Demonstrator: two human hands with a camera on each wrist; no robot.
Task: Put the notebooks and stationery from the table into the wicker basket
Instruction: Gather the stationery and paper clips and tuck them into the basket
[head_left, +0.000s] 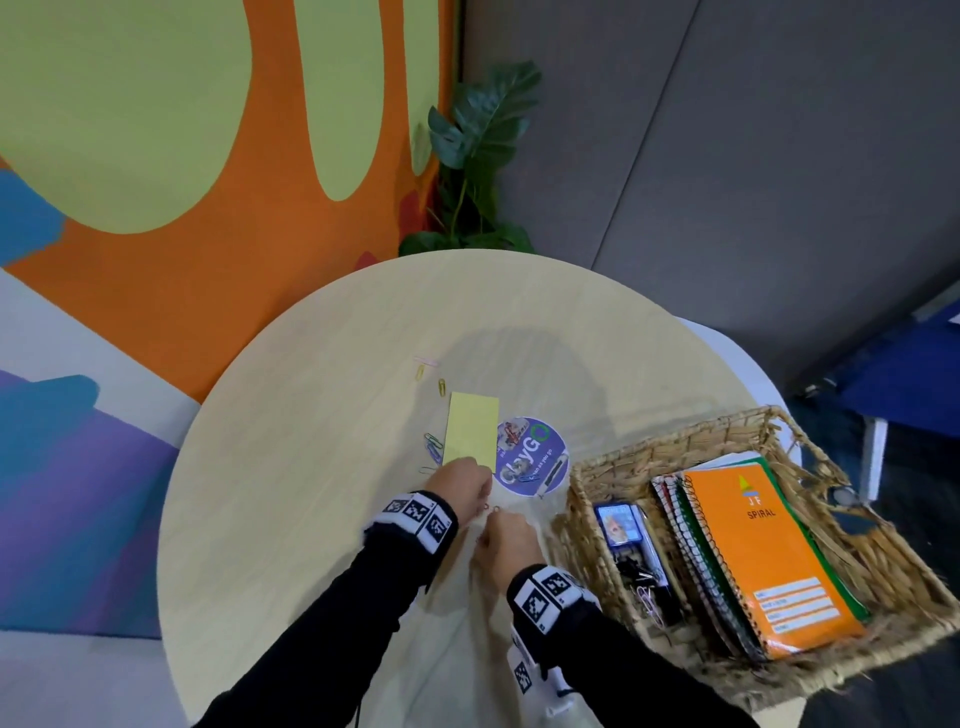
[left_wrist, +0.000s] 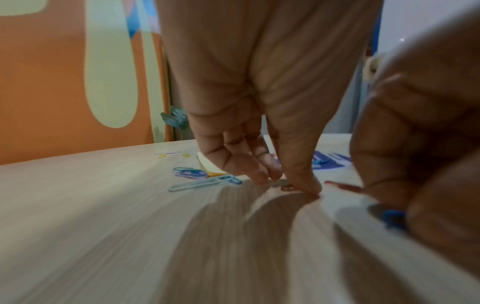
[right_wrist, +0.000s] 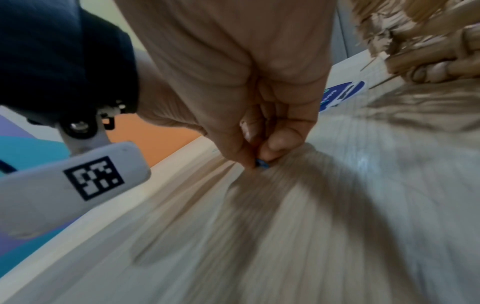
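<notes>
My left hand is fingertips-down on the round table, pinching a small dull paper clip. Right beside it, my right hand pinches a blue paper clip against the tabletop. A red clip lies between the two hands. Just beyond the left hand lie a yellow sticky-note pad, blue and purple clips and yellow clips. The wicker basket stands to the right and holds spiral notebooks, an orange one on top.
A round purple sticker is on the table next to the pad. In the basket's left side sit a small blue pack and black binder clips. A potted plant stands behind the table, against the painted wall.
</notes>
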